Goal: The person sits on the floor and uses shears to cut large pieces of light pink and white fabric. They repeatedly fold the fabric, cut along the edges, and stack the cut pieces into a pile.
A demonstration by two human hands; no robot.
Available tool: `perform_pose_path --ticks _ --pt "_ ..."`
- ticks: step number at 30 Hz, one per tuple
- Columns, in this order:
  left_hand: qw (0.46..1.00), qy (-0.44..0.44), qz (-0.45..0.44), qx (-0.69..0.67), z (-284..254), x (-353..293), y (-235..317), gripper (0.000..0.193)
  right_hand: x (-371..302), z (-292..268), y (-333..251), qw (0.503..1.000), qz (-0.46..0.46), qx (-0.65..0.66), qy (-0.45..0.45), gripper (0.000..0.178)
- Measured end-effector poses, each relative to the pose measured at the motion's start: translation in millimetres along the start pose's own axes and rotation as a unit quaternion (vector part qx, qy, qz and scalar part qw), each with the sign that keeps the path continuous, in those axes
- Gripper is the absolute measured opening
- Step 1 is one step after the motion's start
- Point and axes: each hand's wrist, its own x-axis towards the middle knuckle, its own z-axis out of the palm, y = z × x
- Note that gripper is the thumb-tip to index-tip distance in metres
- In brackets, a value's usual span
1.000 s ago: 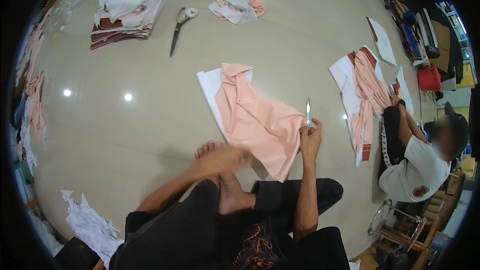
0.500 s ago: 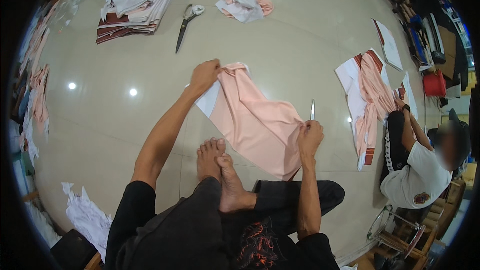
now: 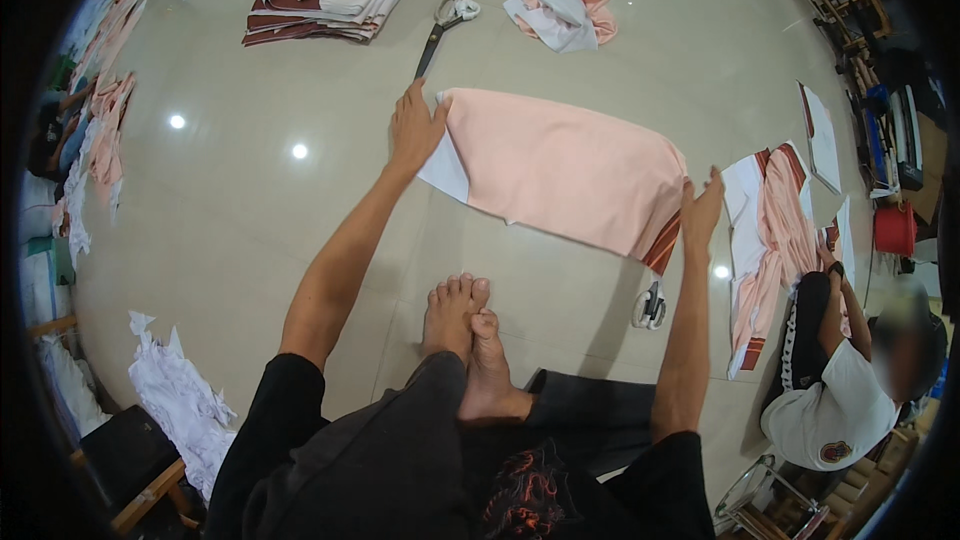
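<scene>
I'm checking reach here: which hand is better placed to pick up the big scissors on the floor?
Probably the left hand: it rests on the pink cloth's left end, just below the big scissors. The right hand is at the far end.

Head-worn fisheye — steeply down, floor (image 3: 250, 210)

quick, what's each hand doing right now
Left hand: open, flat on the pink cloth.
Right hand: open, fingers on the cloth's right end.

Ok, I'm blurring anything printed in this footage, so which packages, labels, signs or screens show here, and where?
Packages, signs, screens: none that can be made out.
Shirt print: bottom centre, on the wearer's black shirt; irregular red-orange design.
Round badge: lower right, on the seated person's white shirt; dark with orange.
</scene>
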Motion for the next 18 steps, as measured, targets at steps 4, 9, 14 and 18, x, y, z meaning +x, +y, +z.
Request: perform_pose_path --ticks 4,9,14,18 --pt "0.985 -0.102 -0.019 0.141 -19.6 -67.9 26.2 0.03 -118.4 11.8 -18.4 0.991 -0.073 -0.084 -0.075 0.059" --pt "0.983 -0.153 -0.041 0.094 -55.4 -99.8 14.1 0.02 -170.9 8.8 -26.8 0.986 -0.007 -0.099 -0.135 0.051" --pt "0.87 -0.141 -0.343 -0.326 -96.2 -98.4 1.3 0.013 -125.7 7.1 -29.6 0.98 -0.166 -0.106 0.015 0.035" --pt "0.7 -0.092 -0.426 -0.566 -117.3 -77.3 24.9 0.026 -93.9 4.4 25.1 0.977 -0.186 -0.081 -0.068 0.028"
